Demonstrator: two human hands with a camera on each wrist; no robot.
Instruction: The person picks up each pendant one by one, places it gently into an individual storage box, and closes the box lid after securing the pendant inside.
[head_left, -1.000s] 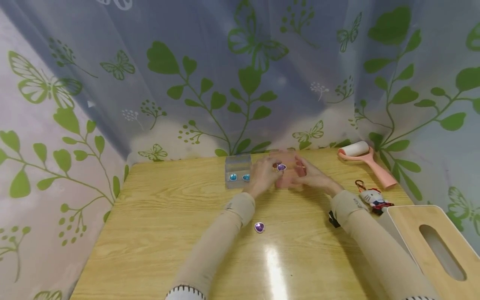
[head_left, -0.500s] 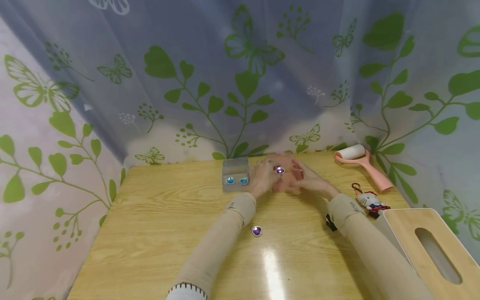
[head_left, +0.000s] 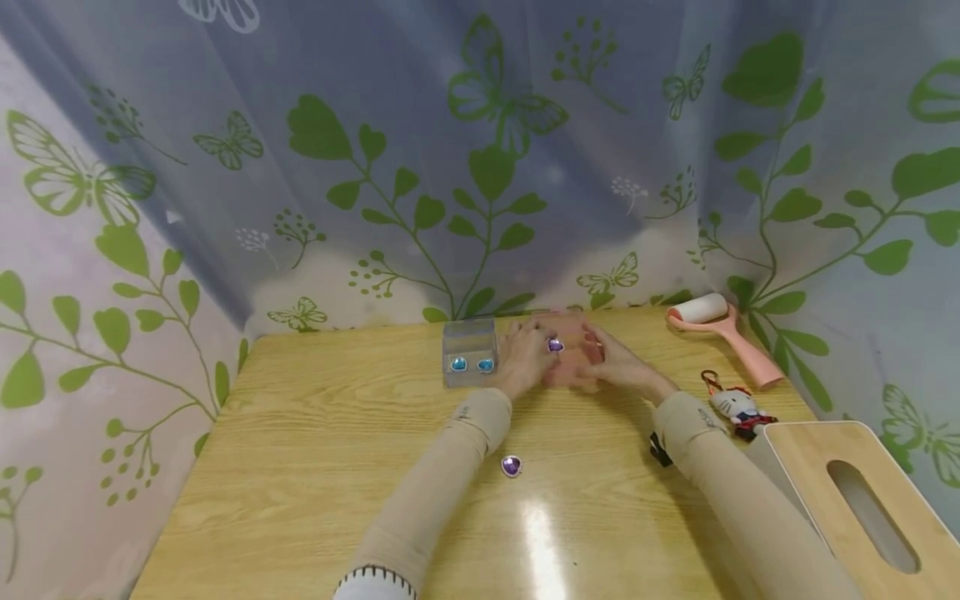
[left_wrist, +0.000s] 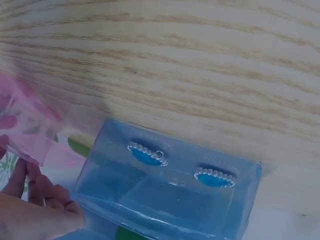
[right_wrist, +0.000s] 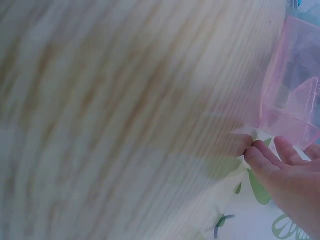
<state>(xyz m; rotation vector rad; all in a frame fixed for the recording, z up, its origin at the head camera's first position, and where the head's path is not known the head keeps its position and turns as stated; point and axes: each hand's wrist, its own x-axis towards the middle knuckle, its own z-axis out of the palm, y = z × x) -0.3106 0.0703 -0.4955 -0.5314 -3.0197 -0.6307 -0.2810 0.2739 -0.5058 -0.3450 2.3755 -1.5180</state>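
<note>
A translucent pink box [head_left: 572, 375] stands at the back of the table, with both hands at it. My left hand [head_left: 527, 360] reaches over its left side. At this hand's fingertips is a purple gem [head_left: 554, 344], between index finger and thumb. On the other side, my right hand [head_left: 618, 364] lies with fingers spread along the box. The right wrist view shows its fingers [right_wrist: 286, 151] right at the pink box's corner. To the left stands a clear box [head_left: 469, 379] with a blue gem [head_left: 458, 364] and another blue gem [head_left: 486, 365], both silver-edged, inside.
A second purple gem [head_left: 512, 466] lies on the wooden table [head_left: 337, 483] nearer me. Along the right are a pink lint roller [head_left: 738, 337], a cat-figure keychain [head_left: 735, 407], a small black item [head_left: 660, 450] and a wood-lidded tissue box [head_left: 806, 467]. A leaf-print curtain [head_left: 420, 108] hangs behind.
The head view has shifted slightly, so everything sits a little lower and further left. The hands have stayed at the pink box, with small finger shifts; the gems keep their places.
</note>
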